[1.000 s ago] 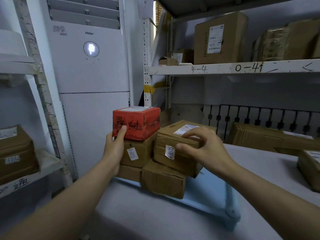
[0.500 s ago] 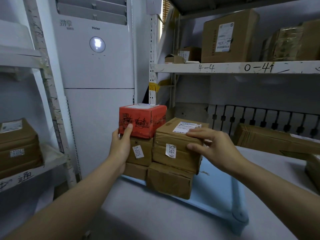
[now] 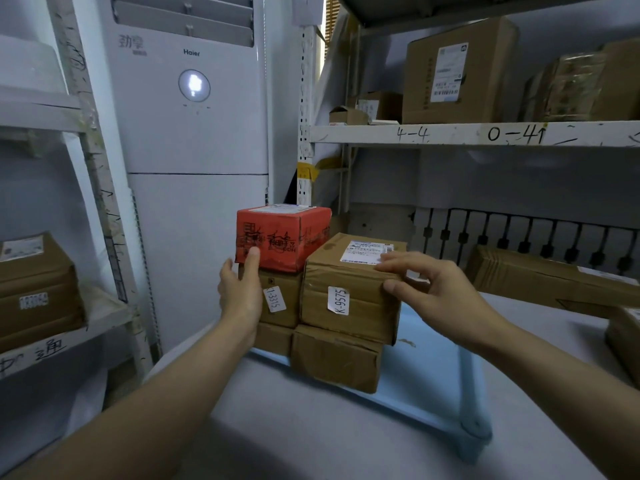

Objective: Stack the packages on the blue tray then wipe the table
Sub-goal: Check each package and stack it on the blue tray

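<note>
head view: both hands open, left hand (image 3: 240, 295) against red box (image 3: 282, 237), right hand (image 3: 437, 293) on brown box (image 3: 349, 299)

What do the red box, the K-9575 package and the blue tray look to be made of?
Red box: printed cardboard, matte, folded edges, clear tape glinting across it. K-9575 package: plain brown corrugated cardboard, creased and dented, wrapped in glossy tape, paper labels. Blue tray: probably moulded plastic, with a smooth, even pale colour and rounded corner; not certain.
</note>
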A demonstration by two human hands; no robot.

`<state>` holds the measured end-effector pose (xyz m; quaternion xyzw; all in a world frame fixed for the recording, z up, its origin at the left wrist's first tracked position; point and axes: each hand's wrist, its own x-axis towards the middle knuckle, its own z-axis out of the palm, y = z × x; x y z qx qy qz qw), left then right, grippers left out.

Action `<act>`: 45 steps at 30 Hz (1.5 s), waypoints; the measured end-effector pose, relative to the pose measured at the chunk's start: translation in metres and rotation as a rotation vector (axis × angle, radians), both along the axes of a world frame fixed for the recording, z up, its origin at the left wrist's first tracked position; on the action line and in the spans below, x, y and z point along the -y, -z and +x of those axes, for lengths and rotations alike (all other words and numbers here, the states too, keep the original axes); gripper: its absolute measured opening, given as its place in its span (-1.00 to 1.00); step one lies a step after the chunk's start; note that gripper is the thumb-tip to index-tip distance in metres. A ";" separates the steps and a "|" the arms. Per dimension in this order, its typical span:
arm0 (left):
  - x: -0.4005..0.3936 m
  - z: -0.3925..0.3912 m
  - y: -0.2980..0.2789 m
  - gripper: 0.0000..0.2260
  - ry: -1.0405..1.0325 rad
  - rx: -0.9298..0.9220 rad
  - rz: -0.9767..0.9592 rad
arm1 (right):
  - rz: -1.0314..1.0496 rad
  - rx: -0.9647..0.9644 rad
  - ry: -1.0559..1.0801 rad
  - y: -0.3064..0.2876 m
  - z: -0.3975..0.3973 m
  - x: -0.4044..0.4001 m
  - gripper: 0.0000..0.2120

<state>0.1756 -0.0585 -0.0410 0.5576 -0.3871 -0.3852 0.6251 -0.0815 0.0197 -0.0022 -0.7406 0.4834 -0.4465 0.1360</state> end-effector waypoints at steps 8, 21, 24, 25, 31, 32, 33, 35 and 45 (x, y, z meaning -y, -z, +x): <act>-0.047 -0.029 0.047 -0.52 -0.326 -0.137 0.484 | -0.006 -0.167 0.144 0.006 0.012 -0.005 -0.56; -0.056 -0.035 0.066 -0.77 0.339 -0.666 0.438 | 0.061 -0.088 0.179 0.000 0.007 -0.012 -0.67; -0.055 -0.039 0.064 -0.84 0.368 -0.727 0.382 | 0.068 -0.063 0.188 -0.001 0.007 -0.012 -0.66; -0.053 -0.042 0.063 -0.86 0.378 -0.729 0.372 | 0.076 -0.059 0.192 -0.001 0.007 -0.012 -0.64; -0.053 -0.056 0.065 -0.87 0.410 -0.707 0.387 | 0.116 -0.034 0.236 0.003 0.006 -0.009 -0.52; -0.055 -0.060 0.065 -0.87 0.420 -0.709 0.390 | 0.118 -0.011 0.251 0.003 0.005 -0.008 -0.50; -0.057 -0.065 0.064 -0.86 0.435 -0.711 0.389 | 0.120 0.017 0.269 0.003 0.004 -0.009 -0.48; -0.060 -0.078 0.065 -0.84 0.468 -0.714 0.384 | 0.116 0.043 0.318 0.003 -0.001 -0.010 -0.43; -0.059 -0.133 0.067 -0.82 0.549 -0.717 0.400 | 0.107 0.034 0.448 0.001 -0.052 -0.036 -0.43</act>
